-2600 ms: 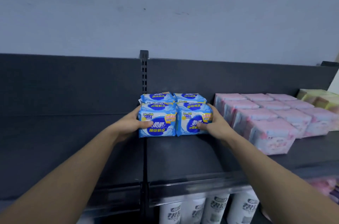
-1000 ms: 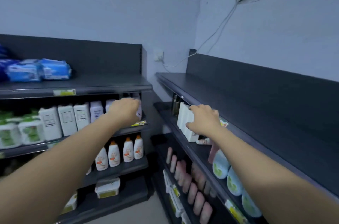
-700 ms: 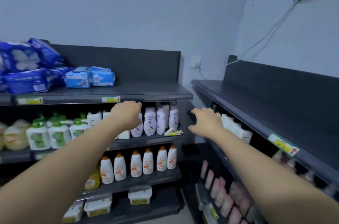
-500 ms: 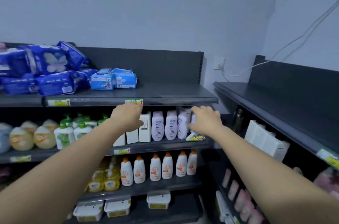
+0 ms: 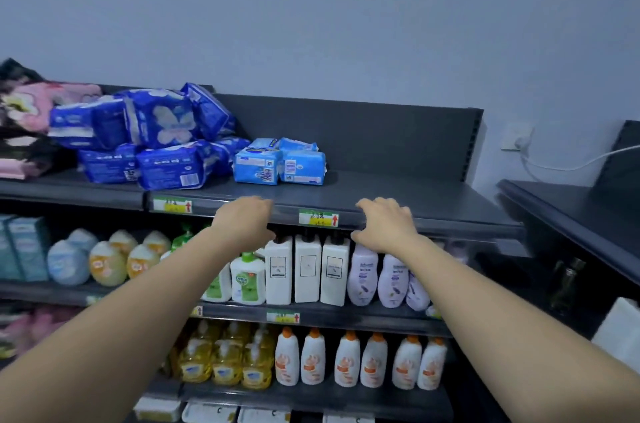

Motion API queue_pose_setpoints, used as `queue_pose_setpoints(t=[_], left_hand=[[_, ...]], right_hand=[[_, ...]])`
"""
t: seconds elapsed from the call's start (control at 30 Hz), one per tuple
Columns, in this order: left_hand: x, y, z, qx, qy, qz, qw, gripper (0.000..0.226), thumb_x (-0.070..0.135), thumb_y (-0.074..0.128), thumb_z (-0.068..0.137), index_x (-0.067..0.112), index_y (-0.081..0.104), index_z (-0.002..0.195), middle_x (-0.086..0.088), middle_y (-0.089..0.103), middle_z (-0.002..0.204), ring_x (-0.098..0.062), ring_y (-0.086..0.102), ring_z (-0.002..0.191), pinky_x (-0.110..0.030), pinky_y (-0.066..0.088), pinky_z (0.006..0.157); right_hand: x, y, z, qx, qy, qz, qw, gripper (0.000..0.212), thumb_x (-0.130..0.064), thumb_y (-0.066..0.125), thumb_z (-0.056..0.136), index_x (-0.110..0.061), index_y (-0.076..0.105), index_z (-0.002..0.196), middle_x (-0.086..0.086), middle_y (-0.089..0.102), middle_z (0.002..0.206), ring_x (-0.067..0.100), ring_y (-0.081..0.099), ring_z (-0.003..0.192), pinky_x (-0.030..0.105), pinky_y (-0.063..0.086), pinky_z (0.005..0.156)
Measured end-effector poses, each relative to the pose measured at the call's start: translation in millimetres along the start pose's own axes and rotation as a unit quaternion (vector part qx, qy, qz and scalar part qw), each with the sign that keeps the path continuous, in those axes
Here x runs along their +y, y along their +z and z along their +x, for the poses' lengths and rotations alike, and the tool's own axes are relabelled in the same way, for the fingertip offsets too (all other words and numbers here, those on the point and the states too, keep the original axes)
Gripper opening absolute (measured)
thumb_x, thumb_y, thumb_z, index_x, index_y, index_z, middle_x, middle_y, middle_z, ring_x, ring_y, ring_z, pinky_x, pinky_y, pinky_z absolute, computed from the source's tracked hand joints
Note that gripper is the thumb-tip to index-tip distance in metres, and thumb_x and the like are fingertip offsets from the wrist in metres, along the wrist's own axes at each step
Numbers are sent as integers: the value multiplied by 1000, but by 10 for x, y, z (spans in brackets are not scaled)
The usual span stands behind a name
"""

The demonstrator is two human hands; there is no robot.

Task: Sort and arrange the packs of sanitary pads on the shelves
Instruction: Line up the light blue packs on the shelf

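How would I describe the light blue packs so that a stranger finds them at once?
Find the top shelf of the dark rack against the wall. Right of the heap of dark blue packs sit the light blue packs. They are paler, smaller and neatly side by side, not heaped.

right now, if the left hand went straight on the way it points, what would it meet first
Probably the light blue packs on the top shelf: the open left hand aims up and forward at them. Depth is unclear, so it might catch the shelf's front edge first.
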State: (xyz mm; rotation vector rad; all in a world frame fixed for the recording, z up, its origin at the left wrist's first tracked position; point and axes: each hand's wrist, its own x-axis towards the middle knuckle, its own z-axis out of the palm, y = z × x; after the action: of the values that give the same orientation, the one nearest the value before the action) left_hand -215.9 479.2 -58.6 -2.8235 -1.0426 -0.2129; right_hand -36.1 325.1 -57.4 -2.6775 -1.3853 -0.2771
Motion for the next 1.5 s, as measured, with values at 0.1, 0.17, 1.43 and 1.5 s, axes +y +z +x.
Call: queue_pose_setpoints(t=[0.1,0.17,1.43,1.5], left_hand=[[-125,55,317,6,-21,6,1000,44,40,61,88,18,49,125,-3,55,123,-25,53,116,-40,48,89],[-211,84,562,7,-32,10,999,43,40,60,87,18,50,123,-3,55,124,-24,53,116,-39,48,89],[-1079,495,2558,127,-165,-313,926,86,35,83,71,13,36,140,-5,30,145,-26,40,131,-36,37,99],[-1124,500,2540,66,-195,-392,897,119,35,86,68,14,6,154,-6,27,155,-24,34,139,-33,31,106]], right_hand=[[-51,96,453,0,-18,8,1000,52,-40,59,87,-22,46,134,5,52,132,27,43,125,40,35,96],[-75,156,760,-2,-27,9,1000,52,-39,59,87,-22,46,134,5,51,132,27,43,125,40,35,96],[-431,684,2970,-86,80,522,845,111,-23,87,68,-18,16,152,2,41,144,17,45,123,29,40,98],[-411,778,2917,-92,76,547,829,106,-21,90,63,-18,27,147,-2,51,132,14,53,114,28,46,90]])
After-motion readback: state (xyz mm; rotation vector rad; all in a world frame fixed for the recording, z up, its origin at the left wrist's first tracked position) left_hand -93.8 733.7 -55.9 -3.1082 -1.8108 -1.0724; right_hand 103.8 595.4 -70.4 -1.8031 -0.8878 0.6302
